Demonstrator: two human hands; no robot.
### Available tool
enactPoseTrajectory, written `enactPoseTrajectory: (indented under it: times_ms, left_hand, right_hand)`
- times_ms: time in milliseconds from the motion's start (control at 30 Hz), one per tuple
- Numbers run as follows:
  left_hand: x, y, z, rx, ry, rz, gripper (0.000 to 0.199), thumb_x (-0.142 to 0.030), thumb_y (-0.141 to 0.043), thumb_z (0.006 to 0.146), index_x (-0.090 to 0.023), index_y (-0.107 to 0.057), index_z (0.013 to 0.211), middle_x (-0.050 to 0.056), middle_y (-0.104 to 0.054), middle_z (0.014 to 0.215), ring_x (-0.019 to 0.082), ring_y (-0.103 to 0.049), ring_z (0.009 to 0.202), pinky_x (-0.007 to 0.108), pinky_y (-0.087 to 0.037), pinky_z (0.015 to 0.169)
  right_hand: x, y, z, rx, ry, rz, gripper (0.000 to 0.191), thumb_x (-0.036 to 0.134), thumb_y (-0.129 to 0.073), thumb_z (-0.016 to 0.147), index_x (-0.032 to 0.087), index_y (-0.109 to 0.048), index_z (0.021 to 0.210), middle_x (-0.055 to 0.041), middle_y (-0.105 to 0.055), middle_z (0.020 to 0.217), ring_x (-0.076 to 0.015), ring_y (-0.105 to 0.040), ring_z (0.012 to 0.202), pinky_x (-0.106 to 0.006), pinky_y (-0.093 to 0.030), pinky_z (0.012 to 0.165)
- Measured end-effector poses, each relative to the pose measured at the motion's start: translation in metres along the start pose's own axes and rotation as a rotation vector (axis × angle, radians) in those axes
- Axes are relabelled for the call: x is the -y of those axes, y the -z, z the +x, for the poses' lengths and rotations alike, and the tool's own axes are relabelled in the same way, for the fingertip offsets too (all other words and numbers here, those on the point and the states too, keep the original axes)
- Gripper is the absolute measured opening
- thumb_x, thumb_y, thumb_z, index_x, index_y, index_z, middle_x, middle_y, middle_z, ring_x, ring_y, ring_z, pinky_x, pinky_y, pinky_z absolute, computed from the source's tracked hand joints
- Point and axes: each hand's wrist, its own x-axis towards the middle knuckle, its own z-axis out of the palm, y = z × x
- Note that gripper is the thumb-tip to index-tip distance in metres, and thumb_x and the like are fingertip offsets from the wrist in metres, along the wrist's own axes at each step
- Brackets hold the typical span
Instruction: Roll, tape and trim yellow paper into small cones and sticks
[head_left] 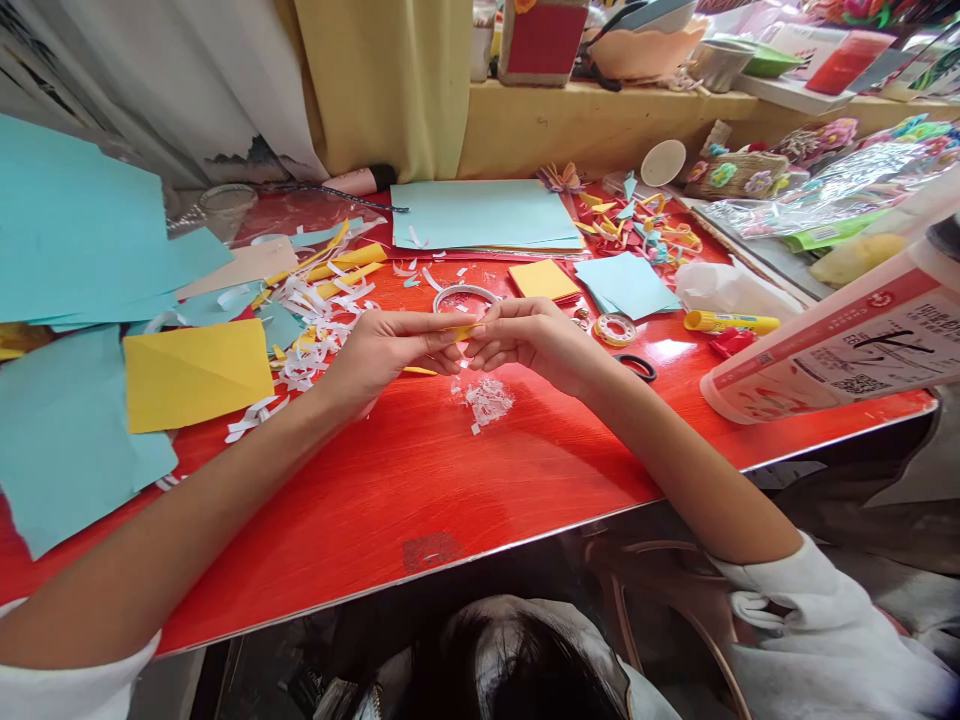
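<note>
A small yellow paper piece [460, 331] is pinched between my two hands above the middle of the red table [420, 480]. My left hand [401, 343] grips its left side with closed fingers, while my right hand [525, 338] closes on its right side. Just behind the hands lies a white ring [465, 294], partly covered by them. White paper scraps [489, 400] are heaped on the table below the fingers. To the right of my right hand are a tape roll [614, 329] and black scissor handles [637, 367].
Blue sheets [484, 215], a yellow square stack [545, 281] and a blue square stack [628, 284] lie behind. Paper strips [319, 345] and a yellow sheet [199, 374] are at left. A large cup [832, 340] and glue stick [731, 322] are at right.
</note>
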Motion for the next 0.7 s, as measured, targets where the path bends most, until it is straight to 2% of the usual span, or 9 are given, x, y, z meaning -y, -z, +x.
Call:
enactPoseTrajectory:
  times_ms: [100, 267, 500, 700]
  left_hand:
    - [0.0022, 0.0006, 0.0009, -0.021, 0.038, -0.024, 0.025, -0.025, -0.068, 0.07, -0.019, -0.073, 0.095, 0.003, -0.07, 0.073, 0.014, -0.066, 0.062, 0.033, -0.057, 0.072]
    - [0.0024, 0.0011, 0.0008, -0.005, 0.06, -0.024, 0.023, -0.022, -0.067, 0.069, -0.019, -0.074, 0.091, 0.003, -0.069, 0.069, 0.013, -0.064, 0.058, 0.032, -0.057, 0.069]
    - [0.0018, -0.001, 0.0002, 0.031, 0.06, -0.01, 0.02, -0.025, -0.063, 0.072, -0.017, -0.073, 0.087, 0.004, -0.07, 0.071, 0.012, -0.063, 0.059, 0.029, -0.055, 0.067]
    - [0.0043, -0.0074, -0.0005, -0.047, -0.011, 0.093, 0.026, -0.037, -0.066, 0.073, -0.015, -0.072, 0.086, 0.003, -0.067, 0.072, 0.01, -0.058, 0.056, 0.024, -0.052, 0.059]
  right_hand:
    - [0.0025, 0.0004, -0.0016, 0.047, -0.029, -0.042, 0.01, 0.021, -0.068, 0.072, 0.012, -0.064, 0.072, -0.007, -0.069, 0.072, -0.0136, -0.067, 0.066, -0.028, -0.055, 0.07]
    - [0.0041, 0.0023, -0.0032, 0.104, -0.053, -0.117, 0.025, 0.034, -0.066, 0.076, 0.009, -0.068, 0.075, -0.0096, -0.069, 0.074, -0.0135, -0.067, 0.066, -0.026, -0.056, 0.067]
    - [-0.0006, 0.0024, 0.0002, 0.036, -0.09, -0.078, 0.019, 0.027, -0.072, 0.072, 0.009, -0.069, 0.075, -0.0076, -0.069, 0.069, -0.0114, -0.065, 0.06, -0.023, -0.056, 0.063]
    - [-0.0035, 0.0007, 0.0007, 0.01, -0.073, -0.067, 0.016, 0.025, -0.07, 0.074, 0.009, -0.07, 0.075, -0.0075, -0.069, 0.07, -0.0118, -0.066, 0.061, -0.025, -0.057, 0.065]
